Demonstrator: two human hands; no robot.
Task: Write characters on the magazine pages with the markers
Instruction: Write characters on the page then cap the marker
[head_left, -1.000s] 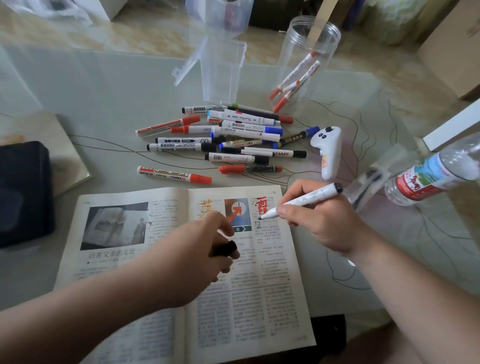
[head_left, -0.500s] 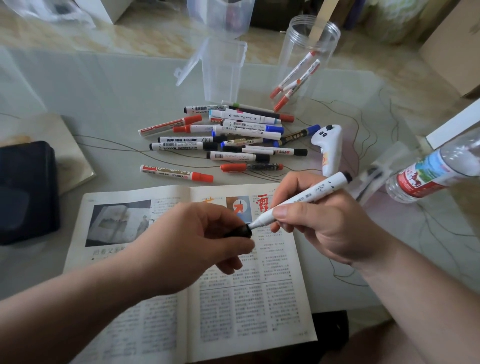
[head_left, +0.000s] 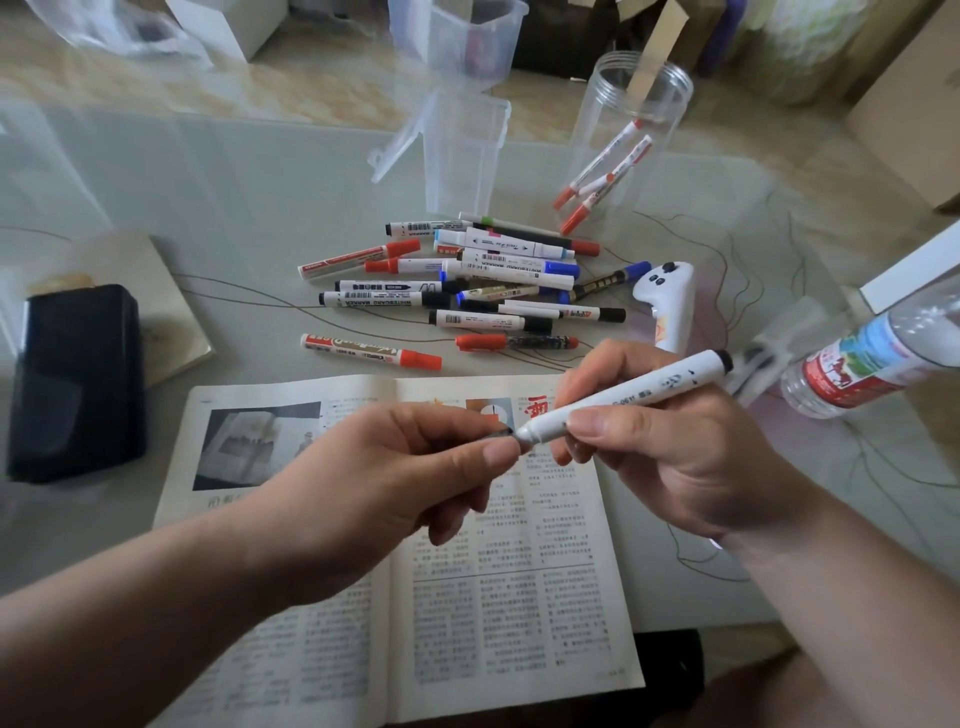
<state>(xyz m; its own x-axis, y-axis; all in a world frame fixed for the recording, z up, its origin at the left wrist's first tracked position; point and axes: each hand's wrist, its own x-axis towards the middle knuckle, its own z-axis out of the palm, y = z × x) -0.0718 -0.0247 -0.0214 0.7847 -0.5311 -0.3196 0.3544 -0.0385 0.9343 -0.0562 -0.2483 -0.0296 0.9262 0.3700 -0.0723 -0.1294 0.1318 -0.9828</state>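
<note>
An open magazine (head_left: 519, 597) lies on the glass table in front of me, with red characters written near the top of its right page. My right hand (head_left: 670, 457) grips a white marker (head_left: 634, 400) above that page, tip pointing left. My left hand (head_left: 395, 467) pinches the marker's black cap (head_left: 506, 432), which sits over the tip; only a sliver of the cap shows between the fingers. A pile of several red, blue and black markers (head_left: 467, 280) lies beyond the magazine.
A clear round jar (head_left: 631, 135) with red markers stands at the back, beside a clear lidded box (head_left: 462, 150). A white controller (head_left: 667, 306) and a lying water bottle (head_left: 878, 353) are at the right. A black case (head_left: 78, 379) on a book sits at the left.
My right hand lifted the marker off the page. My left hand brought the black cap up to the tip and now has it pushed over it.
</note>
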